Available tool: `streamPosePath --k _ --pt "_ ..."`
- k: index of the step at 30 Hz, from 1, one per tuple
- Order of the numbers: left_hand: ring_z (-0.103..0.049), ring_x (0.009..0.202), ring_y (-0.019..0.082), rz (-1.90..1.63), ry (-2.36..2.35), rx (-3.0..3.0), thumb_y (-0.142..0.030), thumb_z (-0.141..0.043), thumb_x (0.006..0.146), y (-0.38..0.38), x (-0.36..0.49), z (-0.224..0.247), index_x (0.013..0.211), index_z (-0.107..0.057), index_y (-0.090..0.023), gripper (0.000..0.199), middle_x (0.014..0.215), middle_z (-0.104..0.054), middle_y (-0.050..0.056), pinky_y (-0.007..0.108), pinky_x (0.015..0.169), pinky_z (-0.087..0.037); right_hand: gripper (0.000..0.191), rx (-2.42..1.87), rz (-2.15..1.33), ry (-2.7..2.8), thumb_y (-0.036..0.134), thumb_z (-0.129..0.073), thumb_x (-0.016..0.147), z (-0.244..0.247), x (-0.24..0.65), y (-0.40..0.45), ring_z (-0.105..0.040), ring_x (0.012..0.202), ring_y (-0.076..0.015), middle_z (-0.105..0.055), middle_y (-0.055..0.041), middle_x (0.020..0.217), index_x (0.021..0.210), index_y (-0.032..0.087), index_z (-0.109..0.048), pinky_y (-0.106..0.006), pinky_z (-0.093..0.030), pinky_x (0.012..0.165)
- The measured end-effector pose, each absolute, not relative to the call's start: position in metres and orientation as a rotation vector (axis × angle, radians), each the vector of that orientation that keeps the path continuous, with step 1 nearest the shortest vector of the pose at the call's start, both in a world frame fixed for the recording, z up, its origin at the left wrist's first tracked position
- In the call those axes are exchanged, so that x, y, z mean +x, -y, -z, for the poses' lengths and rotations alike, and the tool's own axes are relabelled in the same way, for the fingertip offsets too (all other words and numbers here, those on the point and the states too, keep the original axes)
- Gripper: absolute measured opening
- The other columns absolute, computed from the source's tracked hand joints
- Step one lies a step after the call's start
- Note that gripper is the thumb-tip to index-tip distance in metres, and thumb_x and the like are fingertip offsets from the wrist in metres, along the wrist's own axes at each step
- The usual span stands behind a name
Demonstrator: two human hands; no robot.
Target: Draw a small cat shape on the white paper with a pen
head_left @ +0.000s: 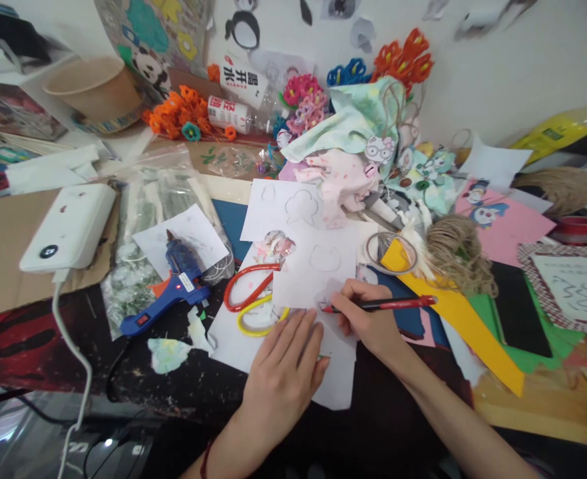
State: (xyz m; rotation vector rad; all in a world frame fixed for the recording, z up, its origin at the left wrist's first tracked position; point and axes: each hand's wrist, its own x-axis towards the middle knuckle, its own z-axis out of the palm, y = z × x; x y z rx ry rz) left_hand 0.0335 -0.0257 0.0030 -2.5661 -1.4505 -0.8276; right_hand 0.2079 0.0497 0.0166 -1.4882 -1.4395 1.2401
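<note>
White sheets of paper (pixel 298 273) with faint pencil outlines lie in front of me. My right hand (pixel 366 313) grips a red and black pencil (pixel 398 303), its tip touching the paper near a small mark. My left hand (pixel 286 366) rests flat on the lower part of the paper, fingers spread a little and holding nothing. Just above its fingertips are scissors with one red handle (pixel 248 289) and one yellow handle (pixel 256 326), partly under the paper.
A blue glue gun (pixel 168 296) and white power bank (pixel 68 226) lie to the left. Fabric (pixel 343 179) and pipe-cleaner flowers (pixel 186 113) crowd the back. At right are twine (pixel 458 249), a yellow strip (pixel 468 326) and a black phone (pixel 520 309).
</note>
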Motion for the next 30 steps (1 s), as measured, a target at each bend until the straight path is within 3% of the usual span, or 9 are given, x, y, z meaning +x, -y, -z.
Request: streamPosePath --k 30 --pt "-0.063 0.125 0.026 0.829 1.446 -2.564 -0.024 -0.044 0.103 0.026 0.0342 -0.0018 0.122 -0.069 -0.008 0.035 0.134 -0.068 0.013 0.039 0.109 -0.043 0.034 -1.49 -1.23 1.478 0.027 -0.064 0.083 -0.0165 0.2068 -0.0506 -0.046 0.03 -0.0084 -0.055 0.0048 0.039 0.052 0.021 -0.052 -0.019 -0.036 0.034"
